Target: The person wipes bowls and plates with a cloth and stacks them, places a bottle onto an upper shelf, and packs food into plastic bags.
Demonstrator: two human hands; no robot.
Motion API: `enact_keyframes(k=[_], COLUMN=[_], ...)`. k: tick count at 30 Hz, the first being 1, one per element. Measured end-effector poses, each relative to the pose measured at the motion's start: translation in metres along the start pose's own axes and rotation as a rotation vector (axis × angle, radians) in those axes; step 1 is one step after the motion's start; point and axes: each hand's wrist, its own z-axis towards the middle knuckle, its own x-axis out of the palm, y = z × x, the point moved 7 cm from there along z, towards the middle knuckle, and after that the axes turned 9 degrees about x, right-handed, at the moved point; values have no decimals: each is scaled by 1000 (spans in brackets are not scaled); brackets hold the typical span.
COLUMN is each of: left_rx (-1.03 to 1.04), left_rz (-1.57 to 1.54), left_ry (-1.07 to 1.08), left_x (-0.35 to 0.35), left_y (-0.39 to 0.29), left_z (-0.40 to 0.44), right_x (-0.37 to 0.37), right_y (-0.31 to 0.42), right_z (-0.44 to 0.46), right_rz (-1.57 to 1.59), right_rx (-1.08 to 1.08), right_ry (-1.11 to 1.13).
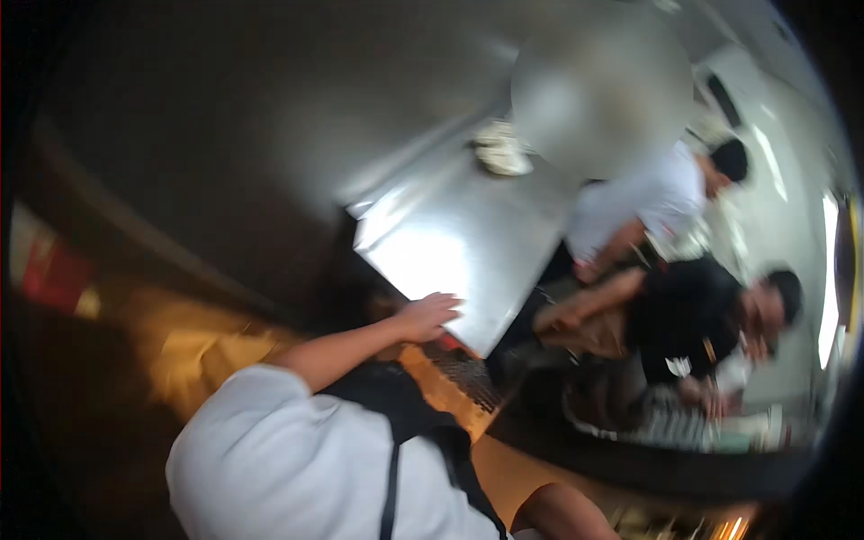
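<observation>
My left hand (427,317) rests on the near edge of a shiny metal table (504,256), with its fingers spread over the surface and nothing visible in them. A pale, crumpled cloth-like item (502,148) lies at the table's far end, away from the hand. Part of my right arm (560,515) shows at the bottom edge; my right hand is out of view. The picture is tilted and blurred.
To the right, a person in a white shirt (643,198) and a person in a black shirt (679,310) lean over a dark counter (648,463). Dark perforated matting (468,376) lies below the table's near corner. A red object (56,273) is at far left.
</observation>
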Motion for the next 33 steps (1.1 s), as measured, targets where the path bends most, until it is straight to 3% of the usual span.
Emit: enact_keyframes(k=[4,10,14,16,20,21,22,23,24,25,27,28,33], left_rx=[-15,-80,-150,-357,-239,-287,-517,-465,-408,-428,-396,-410,-376], left_rz=[-21,30,19,-98,-89,-127,-227,-167,-155,-139,-176,-178,-142], left_ry=[-83,84,-37,90,-31,27,91,32,-48,-52,-140,-172,-213], left_x=[21,4,0,-15,-30,-59,-76,-72,-73,-78,-96,-103,-98], left_y=[10,-5,-11,-21,-21,-26,-25,-12,0,10,18,22,23], left_z=[-4,2,-11,-2,4,7,13,10,6,3,4,4,8], right_x=[15,45,43,27,-1,2,4,6,16,34,56,65,39], right_y=[-59,-98,-98,-95,-120,-136,-173,-206,-255,-301,-340,-354,-382], right_z=[18,42,50,62,98,111,115,111,79,49,8,-11,-51], right_rz=[208,327,328,302,397,432,411,312,-409,-603,-193,183,30], right_rx=[12,1,35,64,235,337,479,607,744,685,890,1047,988], right_ry=[194,436,487,460,291,167,-9,-203,-202,-61,101,45,-255])
